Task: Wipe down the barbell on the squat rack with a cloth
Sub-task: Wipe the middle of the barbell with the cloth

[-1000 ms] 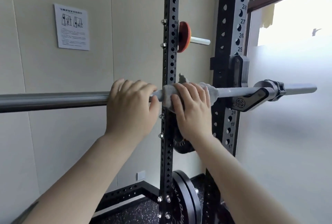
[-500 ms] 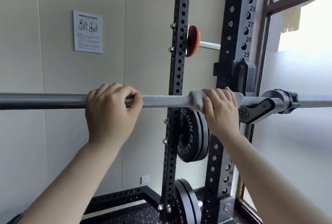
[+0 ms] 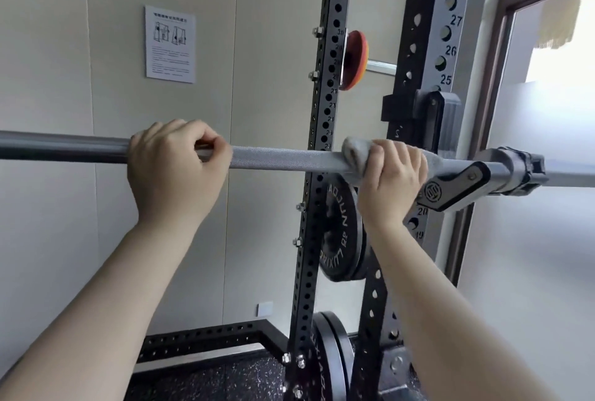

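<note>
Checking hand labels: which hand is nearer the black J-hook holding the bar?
Right. The right hand, wrapping the grey cloth, sits beside the black J-hook; the left hand grips farther left.

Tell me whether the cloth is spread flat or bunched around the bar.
Bunched: the cloth is wrapped around the barbell, squeezed under the right hand.

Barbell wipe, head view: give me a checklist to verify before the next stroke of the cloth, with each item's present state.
1. Cloth wrapped around the barbell: ok.
2. Right hand closed over the cloth: ok.
3. Left hand steadying the bar, bare: ok.
4. Bar seated in the J-hook: ok.
5. Room to wipe rightward: not ok, the hook sits right beside the hand.
6. Far rack support holding the bar: cannot tell, out of view.
</note>
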A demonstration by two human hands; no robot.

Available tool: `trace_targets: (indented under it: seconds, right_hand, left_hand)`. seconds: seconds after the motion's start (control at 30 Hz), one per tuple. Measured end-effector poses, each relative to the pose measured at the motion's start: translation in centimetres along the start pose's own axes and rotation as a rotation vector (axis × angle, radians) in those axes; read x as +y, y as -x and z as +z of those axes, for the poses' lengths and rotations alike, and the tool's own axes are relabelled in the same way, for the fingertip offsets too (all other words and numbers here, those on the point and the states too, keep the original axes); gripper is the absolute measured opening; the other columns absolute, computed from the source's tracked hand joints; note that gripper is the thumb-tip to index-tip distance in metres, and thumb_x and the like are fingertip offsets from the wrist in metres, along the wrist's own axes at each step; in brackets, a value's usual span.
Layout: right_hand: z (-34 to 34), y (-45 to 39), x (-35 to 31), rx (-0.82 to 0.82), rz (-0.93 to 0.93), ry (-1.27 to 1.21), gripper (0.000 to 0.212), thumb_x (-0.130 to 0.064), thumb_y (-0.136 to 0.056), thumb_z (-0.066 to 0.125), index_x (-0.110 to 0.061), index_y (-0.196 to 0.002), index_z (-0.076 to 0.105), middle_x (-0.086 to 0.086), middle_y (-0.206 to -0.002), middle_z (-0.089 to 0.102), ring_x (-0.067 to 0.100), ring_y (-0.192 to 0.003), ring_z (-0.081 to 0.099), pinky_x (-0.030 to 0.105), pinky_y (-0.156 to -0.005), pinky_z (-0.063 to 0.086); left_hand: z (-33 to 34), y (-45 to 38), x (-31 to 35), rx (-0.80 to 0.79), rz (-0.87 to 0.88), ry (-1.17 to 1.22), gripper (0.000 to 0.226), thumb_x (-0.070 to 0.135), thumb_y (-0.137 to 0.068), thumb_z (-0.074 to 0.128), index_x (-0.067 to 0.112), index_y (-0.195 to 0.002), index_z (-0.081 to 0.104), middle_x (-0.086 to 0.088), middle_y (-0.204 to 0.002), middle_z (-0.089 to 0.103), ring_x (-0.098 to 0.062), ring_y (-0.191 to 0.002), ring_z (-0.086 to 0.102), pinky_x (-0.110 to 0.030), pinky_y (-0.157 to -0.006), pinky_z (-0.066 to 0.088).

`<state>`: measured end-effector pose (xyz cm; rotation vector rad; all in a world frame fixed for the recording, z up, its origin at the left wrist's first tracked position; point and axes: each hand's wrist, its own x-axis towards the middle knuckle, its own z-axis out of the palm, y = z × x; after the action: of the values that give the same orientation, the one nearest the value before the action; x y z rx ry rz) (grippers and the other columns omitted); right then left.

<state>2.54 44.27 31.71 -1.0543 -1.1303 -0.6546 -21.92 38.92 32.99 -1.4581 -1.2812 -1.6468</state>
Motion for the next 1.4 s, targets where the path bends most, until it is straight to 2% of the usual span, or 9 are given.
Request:
trace_targets:
  seconds: [0.1,0.23,0.3,0.5,0.7,0.9,1.07,1.2,1.4]
  right_hand:
    - [2.5,1.6,-5.1,0.092,0.28,-0.113,0.03,-0.023,-0.091,0.039,-0.014,-0.087,0.067,0.0,-0.092,0.064,0.024,-0.105,0.05,0.046,-0.113,0.024]
    - [1.4,2.9,-3.8,-0.141,-0.424,-0.117,0.032,-0.028,-0.096,0.042,-0.017,-0.116,0.065,0.0,-0.11,0.064,0.022,-0.108,0.052,0.044,-0.108,0.033]
    - [-0.1,0.1,0.3,-0.263,-0.549,-0.035,0.037,-0.029,-0.098,0.037,-0.011,-0.115,0.065,0.004,-0.107,0.067,0.025,-0.098,0.057,0.041,-0.093,0.043]
    - [-0.1,-1.6,1.3,-0.098,0.177,0.07,0.038,-0.025,-0.093,0.03,-0.008,-0.08,0.061,0.006,-0.083,0.061,0.029,-0.089,0.05,0.043,-0.098,0.035]
    - [-2.1,-0.4,2.9,-0.269,-0.401,0.123,0.036,-0.031,-0.099,0.031,-0.014,-0.113,0.06,0.002,-0.11,0.061,0.024,-0.102,0.05,0.041,-0.104,0.033]
    - [-1.1,-3.5,1.3,-0.266,0.166,0.239,0.038,-0.029,-0.092,0.029,-0.012,-0.079,0.06,0.008,-0.09,0.066,0.028,-0.089,0.049,0.042,-0.097,0.032]
    - [1.2,1.7,-7.0,-0.308,-0.173,0.173,0.031,-0.036,-0.096,0.035,-0.023,-0.092,0.062,-0.004,-0.091,0.063,0.025,-0.088,0.052,0.039,-0.092,0.033]
    - [-1.0,1.1,-2.9,-0.337,-0.424,0.112,0.041,-0.037,-0.099,0.028,-0.013,-0.107,0.061,0.002,-0.101,0.064,0.027,-0.095,0.055,0.04,-0.091,0.039]
    - [2.1,1.2,-7.7,-0.178,0.171,0.148,0.04,-0.032,-0.092,0.028,-0.019,-0.082,0.065,-0.002,-0.087,0.067,0.026,-0.093,0.052,0.046,-0.107,0.027]
  left_hand:
    - [0.3,0.1,0.5,0.032,-0.031,-0.023,0.015,0.021,-0.079,0.056,0.013,-0.068,0.064,-0.006,-0.068,0.061,-0.032,-0.07,0.051,-0.035,-0.074,0.033]
    - [0.3,0.2,0.2,0.028,0.01,-0.018,0.016,0.019,-0.08,0.058,0.012,-0.069,0.065,-0.007,-0.067,0.06,-0.033,-0.069,0.05,-0.036,-0.072,0.033]
    - [0.2,0.1,-0.1,0.014,0.03,-0.005,0.016,0.02,-0.081,0.059,0.012,-0.069,0.065,-0.007,-0.068,0.061,-0.033,-0.069,0.051,-0.036,-0.072,0.034]
    - [0.6,0.1,-0.2,0.058,0.038,-0.014,0.017,0.019,-0.081,0.058,0.011,-0.067,0.063,-0.006,-0.063,0.056,-0.032,-0.066,0.049,-0.036,-0.07,0.034]
    - [1.2,0.3,-0.1,0.12,0.022,-0.061,0.017,0.018,-0.079,0.056,0.011,-0.064,0.059,-0.009,-0.064,0.057,-0.032,-0.066,0.047,-0.036,-0.07,0.031]
    - [1.3,0.4,-0.1,0.117,0.007,-0.064,0.017,0.02,-0.079,0.055,0.012,-0.063,0.056,-0.007,-0.064,0.056,-0.033,-0.068,0.048,-0.036,-0.073,0.03]
    - [1.4,0.4,0.0,0.12,-0.007,-0.072,0.018,0.02,-0.079,0.055,0.012,-0.063,0.055,-0.007,-0.064,0.056,-0.033,-0.069,0.048,-0.036,-0.074,0.03]
    - [1.0,0.3,-0.3,0.083,0.027,-0.044,0.018,0.021,-0.08,0.056,0.012,-0.064,0.057,-0.007,-0.065,0.057,-0.032,-0.069,0.048,-0.037,-0.073,0.03]
    - [0.3,0.2,-0.4,0.006,0.05,-0.025,0.02,0.023,-0.084,0.055,0.013,-0.067,0.058,-0.005,-0.066,0.057,-0.032,-0.071,0.05,-0.037,-0.074,0.031]
